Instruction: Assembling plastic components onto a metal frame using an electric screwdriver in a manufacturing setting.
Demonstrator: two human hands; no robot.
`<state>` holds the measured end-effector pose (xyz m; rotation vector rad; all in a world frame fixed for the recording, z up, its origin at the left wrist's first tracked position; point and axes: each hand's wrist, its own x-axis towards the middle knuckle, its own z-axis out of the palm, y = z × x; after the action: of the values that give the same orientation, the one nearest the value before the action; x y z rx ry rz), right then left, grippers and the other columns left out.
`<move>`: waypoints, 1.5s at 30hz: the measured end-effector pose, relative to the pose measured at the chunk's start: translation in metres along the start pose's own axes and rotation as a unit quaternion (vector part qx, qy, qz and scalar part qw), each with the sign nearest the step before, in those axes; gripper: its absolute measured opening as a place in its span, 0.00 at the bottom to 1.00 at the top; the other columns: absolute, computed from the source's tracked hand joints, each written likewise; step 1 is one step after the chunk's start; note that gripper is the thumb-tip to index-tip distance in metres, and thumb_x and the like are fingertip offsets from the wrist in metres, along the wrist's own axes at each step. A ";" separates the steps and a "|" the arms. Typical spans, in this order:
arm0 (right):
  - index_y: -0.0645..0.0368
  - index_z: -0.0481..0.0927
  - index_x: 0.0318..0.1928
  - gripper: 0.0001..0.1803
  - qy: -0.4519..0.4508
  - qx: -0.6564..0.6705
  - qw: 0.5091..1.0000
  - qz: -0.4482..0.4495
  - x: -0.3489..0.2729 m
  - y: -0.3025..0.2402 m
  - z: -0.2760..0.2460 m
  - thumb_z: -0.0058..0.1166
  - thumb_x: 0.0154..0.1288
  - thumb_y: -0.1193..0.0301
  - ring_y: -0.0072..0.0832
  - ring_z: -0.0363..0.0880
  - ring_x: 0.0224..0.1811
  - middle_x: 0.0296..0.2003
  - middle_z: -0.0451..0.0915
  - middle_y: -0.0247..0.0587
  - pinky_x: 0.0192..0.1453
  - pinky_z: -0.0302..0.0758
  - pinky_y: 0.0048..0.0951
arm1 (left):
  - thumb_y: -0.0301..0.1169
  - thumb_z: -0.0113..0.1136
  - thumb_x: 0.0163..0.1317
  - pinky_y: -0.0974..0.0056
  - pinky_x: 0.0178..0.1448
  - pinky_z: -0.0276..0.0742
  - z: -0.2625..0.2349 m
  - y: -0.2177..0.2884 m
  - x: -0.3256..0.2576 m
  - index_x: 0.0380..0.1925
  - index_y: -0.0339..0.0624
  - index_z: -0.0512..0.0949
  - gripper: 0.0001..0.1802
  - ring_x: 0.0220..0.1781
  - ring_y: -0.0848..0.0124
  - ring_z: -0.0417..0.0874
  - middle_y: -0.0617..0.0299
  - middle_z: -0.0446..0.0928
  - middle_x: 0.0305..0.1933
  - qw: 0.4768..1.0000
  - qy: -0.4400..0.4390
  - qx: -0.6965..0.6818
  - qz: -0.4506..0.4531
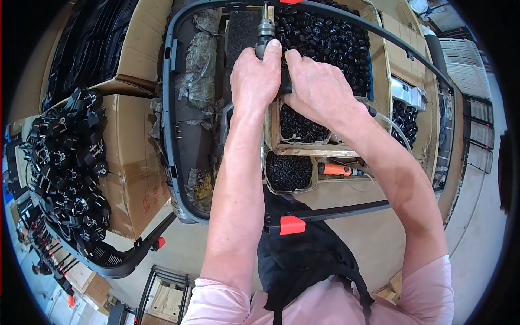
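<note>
A drill with a metal chuck [266, 28] points away from me, its bit end close to the far bar of a dark rounded metal frame [169, 108]. My left hand [255, 76] is closed around the drill's body behind the chuck, thumb on top. My right hand [319, 89] is wrapped around the black grip, of which only a small part shows between the hands. Both arms reach across the frame's near bar, which carries a red block [292, 225]. Where the bit ends, I cannot make out exactly.
Under the frame lie bins of black knobs [325, 46] and black screws [290, 172]. An orange tool [335, 169] rests beside the screws. A clear hose [400, 131] runs at the right. Cartons [130, 157] and a heap of black plugs [70, 168] stand left.
</note>
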<state>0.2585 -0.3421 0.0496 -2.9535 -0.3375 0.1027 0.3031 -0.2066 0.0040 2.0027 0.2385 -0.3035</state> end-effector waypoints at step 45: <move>0.68 0.76 0.53 0.24 -0.016 0.028 0.999 -0.004 -0.041 -0.021 0.006 0.69 0.60 0.70 0.55 0.90 0.42 0.44 0.83 0.62 0.45 0.89 0.47 | 0.59 0.59 0.71 0.55 0.36 0.80 -0.020 -0.010 -0.002 0.51 0.24 0.84 0.39 0.34 0.64 0.86 0.47 0.86 0.35 0.985 -0.108 0.127 0.041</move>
<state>0.2136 -0.3300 0.0493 -2.8974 -0.3457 0.1553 0.3002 -0.1843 0.0049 2.2034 -0.0221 -0.5153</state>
